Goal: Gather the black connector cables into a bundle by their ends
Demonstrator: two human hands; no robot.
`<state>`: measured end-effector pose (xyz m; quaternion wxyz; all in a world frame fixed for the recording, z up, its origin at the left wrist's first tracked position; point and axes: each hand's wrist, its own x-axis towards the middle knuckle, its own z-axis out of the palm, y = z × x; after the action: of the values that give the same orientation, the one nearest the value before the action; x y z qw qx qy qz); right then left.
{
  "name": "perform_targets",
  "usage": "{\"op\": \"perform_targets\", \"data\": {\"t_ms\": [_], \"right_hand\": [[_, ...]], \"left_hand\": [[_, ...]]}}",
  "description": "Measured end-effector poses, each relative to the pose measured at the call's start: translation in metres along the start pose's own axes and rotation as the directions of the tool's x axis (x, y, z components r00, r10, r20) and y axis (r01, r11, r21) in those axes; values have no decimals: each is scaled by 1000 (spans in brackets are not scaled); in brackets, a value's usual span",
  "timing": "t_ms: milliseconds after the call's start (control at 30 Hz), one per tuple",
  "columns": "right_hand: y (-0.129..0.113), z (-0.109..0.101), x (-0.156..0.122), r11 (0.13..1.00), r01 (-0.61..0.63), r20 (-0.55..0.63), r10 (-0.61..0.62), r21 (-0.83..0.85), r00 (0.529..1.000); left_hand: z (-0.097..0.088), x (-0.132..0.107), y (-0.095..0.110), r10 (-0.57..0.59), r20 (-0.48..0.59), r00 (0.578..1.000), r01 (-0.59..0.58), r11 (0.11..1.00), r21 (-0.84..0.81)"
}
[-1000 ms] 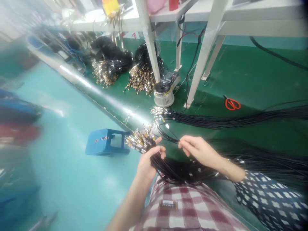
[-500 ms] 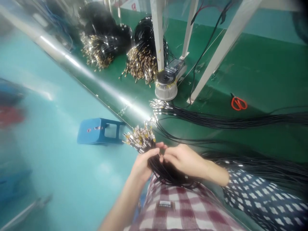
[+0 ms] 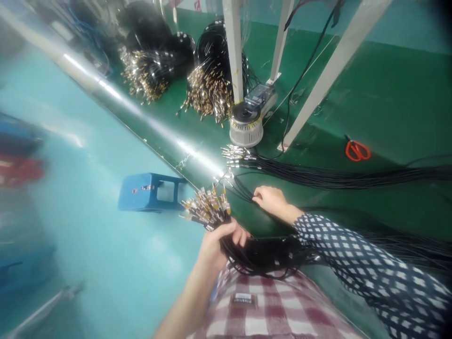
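My left hand (image 3: 222, 242) is wrapped round a thick bundle of black cables (image 3: 243, 256) in front of my lap. The bundle's gold and silver connector ends (image 3: 208, 205) fan out above my thumb, and its lengths sag over the checked apron. On the green table my right hand (image 3: 273, 202) has its fingers curled and pinched on a few thin loose cables (image 3: 243, 188). The metal tips of these lie close to the table edge, left of that hand. Its fingertips are partly hidden, so how many cables it pinches I cannot tell.
A row of straight black cables (image 3: 318, 176) lies beyond my right hand. Behind it stand a round grey tape dispenser (image 3: 246, 129), white posts (image 3: 233, 52) and red-handled scissors (image 3: 357, 150). Coiled cable bundles (image 3: 212, 89) lie farther back. A blue stool (image 3: 137, 195) stands left of the table edge.
My right hand has left the bundle by my left hand and moved up and away to the loose cables on the table. My left hand keeps its hold, slightly lower.
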<state>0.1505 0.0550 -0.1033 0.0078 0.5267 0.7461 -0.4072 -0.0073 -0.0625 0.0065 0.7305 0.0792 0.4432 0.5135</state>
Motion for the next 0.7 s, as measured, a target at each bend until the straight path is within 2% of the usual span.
{"op": "perform_targets", "data": {"t_ms": [133, 267, 333, 467, 567, 700], "right_hand": [[14, -22, -23, 982, 27, 33, -34, 187, 999], [20, -36, -46, 935, 41, 53, -64, 352, 997], [17, -43, -59, 891, 68, 13, -83, 449, 996], [3, -56, -93, 751, 142, -39, -153, 646, 987], [-6, -61, -119, 760, 197, -23, -233, 619, 972], [-5, -62, -141, 817, 315, 54, -387, 482, 921]], "left_hand": [[15, -8, 9, 3, 65, 998, -1, 1000, -28], [24, -17, 26, 68, 134, 989, -71, 997, 20], [21, -15, 31, 73, 81, 994, -78, 995, 63], [11, -7, 30, 52, -111, 992, -48, 998, 46], [12, -4, 26, 90, -171, 981, -84, 996, 37], [22, -4, 24, 124, -110, 986, -117, 991, 65]]}}
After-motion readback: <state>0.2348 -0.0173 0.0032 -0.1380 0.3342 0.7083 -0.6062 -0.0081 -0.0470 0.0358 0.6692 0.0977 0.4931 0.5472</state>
